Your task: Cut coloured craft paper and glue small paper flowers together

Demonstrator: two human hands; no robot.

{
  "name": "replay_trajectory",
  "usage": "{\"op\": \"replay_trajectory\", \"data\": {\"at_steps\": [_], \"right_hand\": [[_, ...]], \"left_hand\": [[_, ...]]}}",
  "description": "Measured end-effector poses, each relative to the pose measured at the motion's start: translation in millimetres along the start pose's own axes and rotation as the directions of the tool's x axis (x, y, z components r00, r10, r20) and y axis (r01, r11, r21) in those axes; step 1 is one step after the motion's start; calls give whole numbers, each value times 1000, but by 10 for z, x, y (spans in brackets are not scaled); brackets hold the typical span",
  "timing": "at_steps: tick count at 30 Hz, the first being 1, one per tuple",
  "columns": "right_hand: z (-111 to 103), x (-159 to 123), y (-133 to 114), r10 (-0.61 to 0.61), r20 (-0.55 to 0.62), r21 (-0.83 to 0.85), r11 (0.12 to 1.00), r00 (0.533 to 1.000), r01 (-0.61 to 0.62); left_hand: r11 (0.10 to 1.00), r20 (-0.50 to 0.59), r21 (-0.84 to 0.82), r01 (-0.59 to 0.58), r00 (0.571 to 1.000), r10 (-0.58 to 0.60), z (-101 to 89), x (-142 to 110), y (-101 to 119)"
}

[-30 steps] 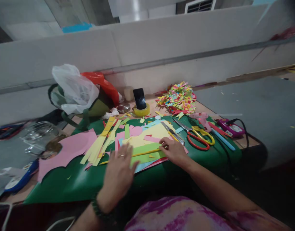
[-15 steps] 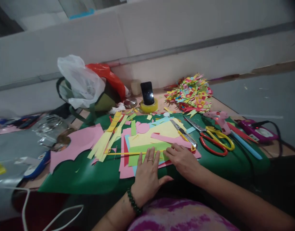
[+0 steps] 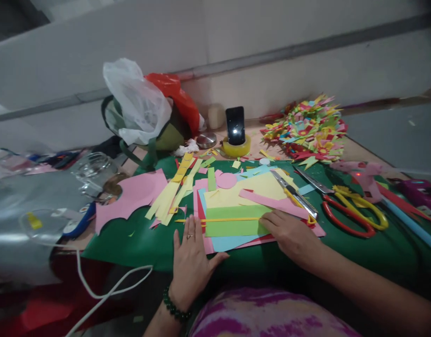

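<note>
Yellow strip (image 3: 233,219) crosses stacked paper (image 3: 233,200), a cutter (image 3: 295,196) and scissors (image 3: 345,223) nearby.

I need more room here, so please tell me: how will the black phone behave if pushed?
The phone would probably tip easily: it stands nearly upright, only its lower end at the yellow tape roll. It also looks glossy, so it may be slippery to grip. The roll lies flat, so it would likely slide, not roll.

Purple-mottled clothing (image 3: 268,313), green beaded bracelet (image 3: 174,307) and ring (image 3: 189,237) are worn.
</note>
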State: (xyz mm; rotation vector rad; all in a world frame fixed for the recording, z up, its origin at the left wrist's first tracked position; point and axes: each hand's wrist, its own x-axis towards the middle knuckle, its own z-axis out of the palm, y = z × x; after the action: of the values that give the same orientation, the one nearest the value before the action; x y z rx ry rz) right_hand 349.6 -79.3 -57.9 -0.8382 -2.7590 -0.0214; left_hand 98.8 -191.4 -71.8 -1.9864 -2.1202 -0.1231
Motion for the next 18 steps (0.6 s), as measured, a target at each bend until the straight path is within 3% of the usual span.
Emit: {"op": "replay_trajectory", "data": {"at_steps": [7,12,15,18], "right_hand": [[-140,75,12,21,242,-51,999,970,-9],[-366,429,-75,47,504,-140,990,862,28],[-418,759,-294,-123,518,-72,980,847,186],[-309,1099,-572,-332,453,4,929,827,370]], "left_hand": [[998,19,-17,58,998,-57,-28,-84,-268],[996,13,-71,60,998,-59,-39,-98,-392],[994,2,-94,60,998,-60,-52,-88,-420],[993,-22,-101,54,998,-56,-52,-79,-415]]}}
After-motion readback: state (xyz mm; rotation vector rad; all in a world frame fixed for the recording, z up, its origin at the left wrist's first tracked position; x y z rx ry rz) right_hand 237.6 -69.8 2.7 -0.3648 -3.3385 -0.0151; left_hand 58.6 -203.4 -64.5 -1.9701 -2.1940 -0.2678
